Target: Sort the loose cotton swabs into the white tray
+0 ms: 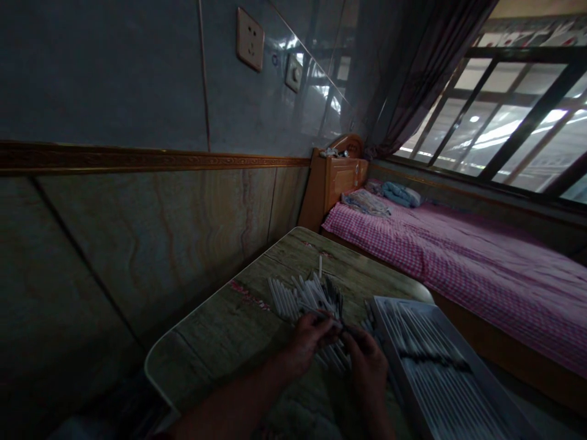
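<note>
My left hand point(309, 341) and my right hand point(367, 360) meet over the small table, both closed with fingertips pinching. Between them is a thin, dark-and-pale pen-like stick point(337, 322); its details are dim and partly covered by the fingers. Just beyond my left hand lies a spread of white pen-like sticks point(285, 300). Darker slim pieces point(334, 292) lie at the right of that spread. More pale sticks show beneath my hands. One short white stick point(320, 265) sits apart at the far side of the pile.
To the right, a shallow box point(403, 382) holds rows of long white sticks with a dark band across them. The table point(206, 342) has rounded corners and stands by a tiled wall point(183, 226). A bed point(440, 244) with a pink checked cover stands beyond, under a window.
</note>
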The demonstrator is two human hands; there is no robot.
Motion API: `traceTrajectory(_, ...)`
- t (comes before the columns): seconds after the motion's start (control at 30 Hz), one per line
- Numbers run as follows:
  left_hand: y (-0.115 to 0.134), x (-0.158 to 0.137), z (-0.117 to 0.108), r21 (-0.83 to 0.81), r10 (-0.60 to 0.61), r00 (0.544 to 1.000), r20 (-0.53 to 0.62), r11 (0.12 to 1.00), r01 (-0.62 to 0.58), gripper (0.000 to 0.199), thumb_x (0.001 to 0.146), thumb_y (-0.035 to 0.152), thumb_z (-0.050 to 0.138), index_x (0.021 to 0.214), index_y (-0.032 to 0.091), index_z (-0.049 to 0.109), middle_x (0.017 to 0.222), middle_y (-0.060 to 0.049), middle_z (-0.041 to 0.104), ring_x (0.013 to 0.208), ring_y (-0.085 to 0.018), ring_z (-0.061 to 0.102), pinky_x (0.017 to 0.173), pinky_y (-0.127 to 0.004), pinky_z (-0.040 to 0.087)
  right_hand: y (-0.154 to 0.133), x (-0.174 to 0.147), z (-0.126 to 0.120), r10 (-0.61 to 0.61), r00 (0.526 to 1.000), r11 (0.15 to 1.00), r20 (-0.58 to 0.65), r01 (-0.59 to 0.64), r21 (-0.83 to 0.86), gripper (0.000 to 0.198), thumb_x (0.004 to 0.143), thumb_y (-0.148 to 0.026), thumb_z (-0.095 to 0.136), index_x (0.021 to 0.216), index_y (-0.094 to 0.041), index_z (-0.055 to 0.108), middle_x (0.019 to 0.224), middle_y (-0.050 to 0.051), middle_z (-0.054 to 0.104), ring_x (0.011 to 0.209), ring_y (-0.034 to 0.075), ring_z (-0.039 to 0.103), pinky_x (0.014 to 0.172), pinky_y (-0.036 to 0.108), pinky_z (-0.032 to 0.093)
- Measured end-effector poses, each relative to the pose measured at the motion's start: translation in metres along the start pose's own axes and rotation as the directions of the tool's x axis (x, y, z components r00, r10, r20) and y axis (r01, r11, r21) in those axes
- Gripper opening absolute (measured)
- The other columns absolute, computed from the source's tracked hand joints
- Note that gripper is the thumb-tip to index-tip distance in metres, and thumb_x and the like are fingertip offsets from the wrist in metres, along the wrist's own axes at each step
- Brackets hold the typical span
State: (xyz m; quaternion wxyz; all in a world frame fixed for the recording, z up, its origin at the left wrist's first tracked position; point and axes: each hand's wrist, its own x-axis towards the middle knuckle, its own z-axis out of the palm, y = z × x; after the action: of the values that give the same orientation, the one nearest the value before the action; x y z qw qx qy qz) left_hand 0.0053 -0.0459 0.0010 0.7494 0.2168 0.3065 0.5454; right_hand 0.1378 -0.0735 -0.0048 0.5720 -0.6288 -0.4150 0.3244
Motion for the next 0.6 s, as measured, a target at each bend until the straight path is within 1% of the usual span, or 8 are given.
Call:
traceTrajectory(0.1, -0.001, 0.001, 0.000, 0.015, -0.005, 1.000, -0.010, 1.000, 0.005, 0.049, 0.047, 0.038, 0.089, 0.081, 0.014, 0.064, 0.073, -0.004, 0.071, 0.066, -0.017, 0.067, 0.062, -0.028, 0.053, 0.003, 0.000, -0.001, -0.020, 1.000, 0.995, -0.017, 0.018, -0.101, 0.035, 0.062, -0.047, 0.072, 0.080, -0.017, 0.074, 0.074, 0.005, 0.072, 0.070, 0.021, 0.064, 0.064, 0.030, 0.049)
traceTrajectory(0.2, -0.003, 0.001, 0.000, 0.022, -0.003, 1.000, -0.007, 1.000, 0.003, 0.049, 0.047, 0.039, 0.089, 0.081, 0.013, 0.064, 0.071, -0.005, 0.071, 0.064, -0.017, 0.067, 0.060, -0.028, 0.052, 0.007, 0.001, -0.003, -0.045, 0.999, 0.988, -0.020, 0.042, -0.150, 0.035, 0.066, -0.049, 0.068, 0.081, -0.018, 0.073, 0.075, 0.004, 0.071, 0.072, 0.022, 0.064, 0.065, 0.030, 0.049)
traceTrajectory(0.3, -0.004, 0.001, -0.001, 0.036, 0.011, 1.000, -0.005, 0.999, -0.010, 0.049, 0.048, 0.041, 0.088, 0.080, 0.013, 0.064, 0.071, -0.005, 0.071, 0.063, -0.017, 0.067, 0.060, -0.028, 0.052, 0.010, 0.002, -0.007, -0.137, 0.990, 0.967, 0.032, 0.141, -0.211, 0.033, 0.070, -0.050, 0.064, 0.082, -0.020, 0.071, 0.081, 0.005, 0.071, 0.077, 0.022, 0.065, 0.069, 0.030, 0.049)
traceTrajectory(0.37, -0.005, 0.001, 0.000, 0.059, 0.026, 1.000, -0.008, 0.998, -0.025, 0.048, 0.049, 0.042, 0.087, 0.079, 0.013, 0.064, 0.071, -0.005, 0.071, 0.063, -0.018, 0.067, 0.060, -0.029, 0.052, 0.010, 0.002, -0.009, -0.240, 0.967, 0.931, 0.086, 0.254, -0.262, 0.032, 0.073, -0.050, 0.061, 0.082, -0.020, 0.070, 0.085, 0.006, 0.071, 0.081, 0.023, 0.064, 0.073, 0.031, 0.048)
traceTrajectory(0.43, -0.006, 0.001, 0.000, 0.078, 0.039, 0.999, -0.010, 0.996, -0.038, 0.047, 0.050, 0.043, 0.087, 0.079, 0.013, 0.064, 0.071, -0.005, 0.070, 0.062, -0.018, 0.067, 0.059, -0.029, 0.051, 0.009, 0.001, -0.011, -0.326, 0.936, 0.887, 0.133, 0.352, -0.300, 0.032, 0.078, -0.051, 0.057, 0.083, -0.021, 0.068, 0.085, 0.007, 0.070, 0.080, 0.022, 0.064, 0.072, 0.031, 0.048)
traceTrajectory(0.5, -0.007, 0.000, 0.000, 0.096, 0.055, 0.998, -0.009, 0.994, -0.053, 0.046, 0.051, 0.044, 0.086, 0.078, 0.013, 0.064, 0.071, -0.004, 0.070, 0.061, -0.017, 0.066, 0.057, -0.027, 0.049, 0.009, 0.000, -0.013, -0.368, 0.915, 0.850, 0.165, 0.403, -0.340, 0.032, 0.082, -0.052, 0.054, 0.084, -0.021, 0.065, 0.082, 0.006, 0.068, 0.076, 0.021, 0.062, 0.068, 0.030, 0.047)
traceTrajectory(0.6, -0.009, 0.000, 0.001, 0.130, 0.080, 0.997, -0.016, 0.989, -0.077, 0.043, 0.053, 0.043, 0.085, 0.077, 0.014, 0.064, 0.069, -0.002, 0.068, 0.058, -0.016, 0.065, 0.053, -0.025, 0.045, 0.008, -0.002, -0.014, -0.396, 0.894, 0.801, 0.210, 0.447, -0.397, 0.034, 0.086, -0.054, 0.048, 0.081, -0.022, 0.060, 0.074, 0.003, 0.065, 0.066, 0.019, 0.059, 0.062, 0.029, 0.044)
